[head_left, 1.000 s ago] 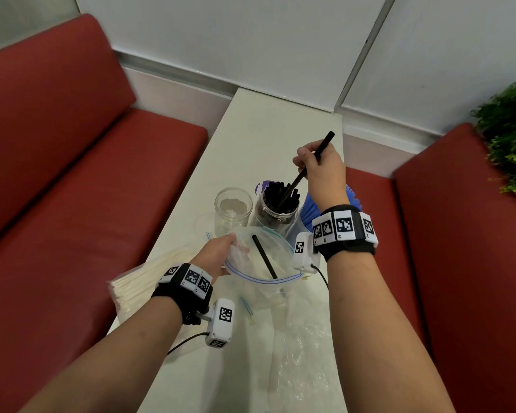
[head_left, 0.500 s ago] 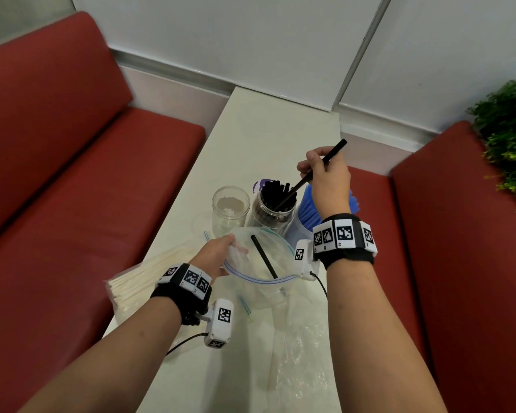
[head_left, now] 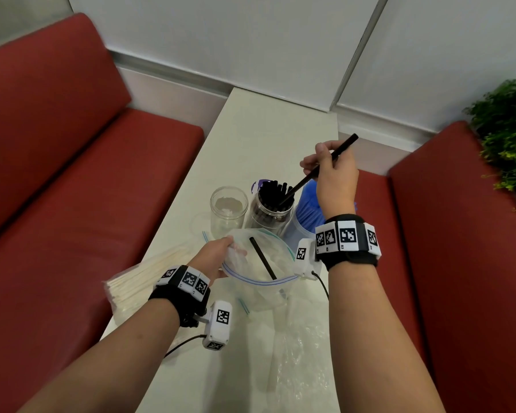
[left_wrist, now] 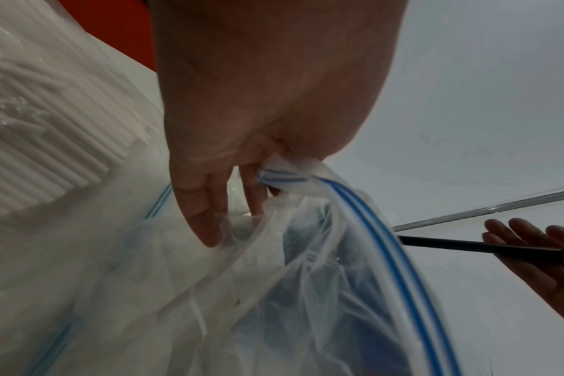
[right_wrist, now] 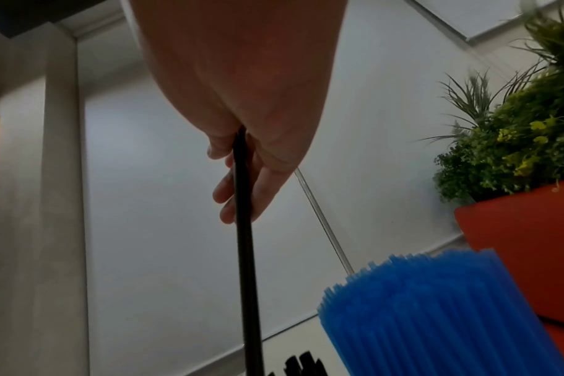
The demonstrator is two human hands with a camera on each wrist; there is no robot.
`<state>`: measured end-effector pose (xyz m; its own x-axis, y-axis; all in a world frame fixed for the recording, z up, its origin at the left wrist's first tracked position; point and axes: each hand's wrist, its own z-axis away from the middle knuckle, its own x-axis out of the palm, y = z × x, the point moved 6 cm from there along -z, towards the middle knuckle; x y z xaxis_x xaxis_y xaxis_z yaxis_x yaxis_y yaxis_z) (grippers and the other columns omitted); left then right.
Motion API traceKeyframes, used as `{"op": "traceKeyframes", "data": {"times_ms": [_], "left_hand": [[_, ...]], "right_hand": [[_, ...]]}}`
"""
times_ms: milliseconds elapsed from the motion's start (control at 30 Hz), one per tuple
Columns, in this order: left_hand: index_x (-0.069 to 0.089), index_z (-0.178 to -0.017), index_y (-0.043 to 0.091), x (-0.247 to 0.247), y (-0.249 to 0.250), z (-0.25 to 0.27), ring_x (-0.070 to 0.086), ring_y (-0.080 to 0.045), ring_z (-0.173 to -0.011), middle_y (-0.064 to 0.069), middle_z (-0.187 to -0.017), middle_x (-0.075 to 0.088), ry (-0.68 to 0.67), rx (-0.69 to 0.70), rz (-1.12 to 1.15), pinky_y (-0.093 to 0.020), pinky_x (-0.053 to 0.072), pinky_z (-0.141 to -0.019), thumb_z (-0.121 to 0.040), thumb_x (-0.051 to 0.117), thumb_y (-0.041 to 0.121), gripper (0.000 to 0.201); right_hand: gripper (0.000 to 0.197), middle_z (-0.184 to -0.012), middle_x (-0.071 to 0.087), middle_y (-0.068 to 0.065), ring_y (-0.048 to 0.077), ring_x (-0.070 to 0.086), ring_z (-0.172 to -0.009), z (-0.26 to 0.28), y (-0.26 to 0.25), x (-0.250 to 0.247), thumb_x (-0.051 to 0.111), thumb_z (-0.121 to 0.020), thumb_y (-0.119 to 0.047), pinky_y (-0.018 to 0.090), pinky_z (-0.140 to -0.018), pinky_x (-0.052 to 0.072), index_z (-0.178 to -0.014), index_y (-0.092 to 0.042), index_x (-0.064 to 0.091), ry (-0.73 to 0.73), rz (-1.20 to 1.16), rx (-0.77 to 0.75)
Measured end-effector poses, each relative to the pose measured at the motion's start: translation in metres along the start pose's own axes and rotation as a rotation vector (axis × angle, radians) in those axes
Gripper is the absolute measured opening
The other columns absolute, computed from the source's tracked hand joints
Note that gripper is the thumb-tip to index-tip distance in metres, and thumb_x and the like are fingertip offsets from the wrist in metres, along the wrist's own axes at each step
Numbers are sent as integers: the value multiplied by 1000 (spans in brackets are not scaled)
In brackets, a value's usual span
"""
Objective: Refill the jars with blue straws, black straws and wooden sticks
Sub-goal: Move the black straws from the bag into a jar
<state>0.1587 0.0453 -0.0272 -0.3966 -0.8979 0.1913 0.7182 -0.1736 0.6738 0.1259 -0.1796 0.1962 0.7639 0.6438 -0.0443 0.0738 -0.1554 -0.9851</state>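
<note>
My right hand (head_left: 329, 171) pinches a black straw (head_left: 310, 174), tilted, its lower end in the mouth of the middle jar (head_left: 270, 208) packed with black straws. In the right wrist view the same straw (right_wrist: 245, 241) runs down from my fingers beside the blue straws (right_wrist: 434, 310). An empty glass jar (head_left: 228, 208) stands left of the black one; the jar of blue straws (head_left: 306, 210) stands right, partly behind my wrist. My left hand (head_left: 218, 257) grips the rim of a clear zip bag (head_left: 259, 263) holding one black straw (head_left: 262, 259); the fingers (left_wrist: 203, 216) curl on the zip edge.
A bag of pale wooden sticks (head_left: 137, 281) lies at the table's left edge. Crumpled clear plastic (head_left: 298, 359) lies on the white table (head_left: 268, 129) near me. Red benches (head_left: 72, 189) flank both sides, and a plant (head_left: 507, 135) sits at the far right.
My right hand has shifted slightly right and tilted the black straw flatter, its lower end still at the black-straw jar. The left hand and bag have stayed put.
</note>
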Motion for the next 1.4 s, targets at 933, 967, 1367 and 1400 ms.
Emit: {"op": "traceKeyframes", "data": {"times_ms": [933, 967, 1367, 1400], "left_hand": [[52, -76, 15, 0, 13, 1, 68, -26, -80, -14, -116, 75, -54, 49, -4, -33, 55, -70, -107, 44, 28, 35], [51, -75, 14, 0, 14, 2, 66, -23, -66, -15, -118, 74, -65, 54, 9, -29, 54, -63, -107, 44, 27, 35], [66, -109, -8, 14, 19, 12, 66, -40, -113, -30, -119, 69, -139, 51, 298, -47, 49, -106, -104, 39, 30, 47], [64, -118, -13, 15, 19, 13, 65, -40, -115, -31, -121, 67, -148, 47, 322, -47, 47, -108, -104, 40, 30, 51]], "right_hand": [[69, -169, 4, 12, 28, -6, -156, 41, 127, 72, 27, -108, -46, 49, -126, -2, -161, -7, 8, -570, 1248, -152], [65, -168, 11, 12, 29, -2, -156, 39, 118, 72, 29, -108, -44, 50, -126, 0, -160, -8, 14, -531, 1178, -166], [38, -124, 65, 14, 31, 60, -116, 110, 139, 51, 66, -89, -12, 26, -84, 39, -126, -5, 59, -615, 932, 260], [38, -122, 66, 13, 30, 60, -114, 114, 140, 51, 67, -89, -11, 26, -84, 40, -125, -7, 60, -560, 865, 226]]}}
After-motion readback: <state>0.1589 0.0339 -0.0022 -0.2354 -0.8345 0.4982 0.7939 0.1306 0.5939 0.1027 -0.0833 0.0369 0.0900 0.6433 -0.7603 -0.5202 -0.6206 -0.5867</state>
